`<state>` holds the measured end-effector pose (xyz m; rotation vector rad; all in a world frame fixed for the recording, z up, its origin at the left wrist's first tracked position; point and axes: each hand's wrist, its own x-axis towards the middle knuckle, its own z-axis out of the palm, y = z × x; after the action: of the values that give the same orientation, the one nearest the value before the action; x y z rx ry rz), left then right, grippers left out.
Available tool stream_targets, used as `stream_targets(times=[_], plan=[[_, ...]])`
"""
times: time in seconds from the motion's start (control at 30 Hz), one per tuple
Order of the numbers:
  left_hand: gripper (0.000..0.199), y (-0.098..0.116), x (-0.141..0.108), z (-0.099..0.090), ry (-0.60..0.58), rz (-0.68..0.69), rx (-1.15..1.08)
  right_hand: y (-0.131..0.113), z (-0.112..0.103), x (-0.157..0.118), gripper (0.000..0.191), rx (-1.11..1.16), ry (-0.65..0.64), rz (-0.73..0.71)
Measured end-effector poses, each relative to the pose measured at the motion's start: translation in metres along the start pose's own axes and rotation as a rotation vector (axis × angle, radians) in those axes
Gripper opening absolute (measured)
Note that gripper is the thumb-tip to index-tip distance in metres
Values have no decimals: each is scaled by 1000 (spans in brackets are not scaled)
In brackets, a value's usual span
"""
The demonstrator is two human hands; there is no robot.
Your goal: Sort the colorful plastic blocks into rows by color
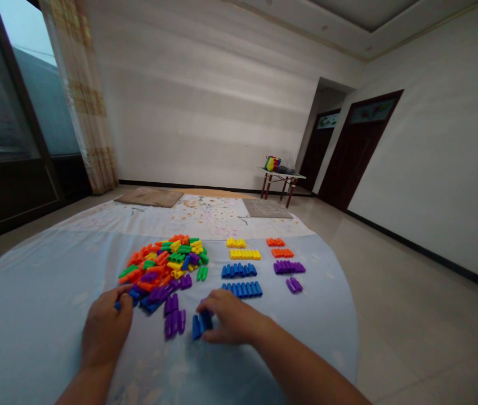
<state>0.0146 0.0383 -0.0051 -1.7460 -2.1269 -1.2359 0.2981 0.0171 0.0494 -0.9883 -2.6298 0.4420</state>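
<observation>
My left hand [107, 323] is at the near left edge of a mixed pile of bullet-shaped plastic pieces [158, 261], orange, green, yellow, purple and blue. Its thumb and fingers close on a blue bullet-shaped piece [117, 305], partly hidden by them. My right hand [232, 318] curls around a few blue bullet-shaped pieces [199, 326] standing side by side on the cloth, and a bit of purple shows under its fingers. Between my hands lie loose purple pieces [174, 323]. Beyond my right hand are two blue rows [242, 289].
Yellow rows [245, 254], orange rows [282, 253] and purple groups [289, 267] lie farther right on the light-blue tablecloth [315, 326]. At the table's far side are a brown board [150, 197] and a grey board [267, 208]. A small table [295, 175] stands behind.
</observation>
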Motion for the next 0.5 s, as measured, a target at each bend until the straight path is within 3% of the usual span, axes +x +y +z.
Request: stream_targets(times=[0.17, 0.3, 0.5], plan=[[34, 2, 0, 1, 15, -1, -18, 58, -37, -4, 41, -24, 266, 285], [35, 1, 1, 3, 8, -1, -32, 93, -50, 6, 38, -132, 254, 429], [36, -1, 3, 3, -4, -28, -29, 115, -52, 15, 41, -147, 208, 487]])
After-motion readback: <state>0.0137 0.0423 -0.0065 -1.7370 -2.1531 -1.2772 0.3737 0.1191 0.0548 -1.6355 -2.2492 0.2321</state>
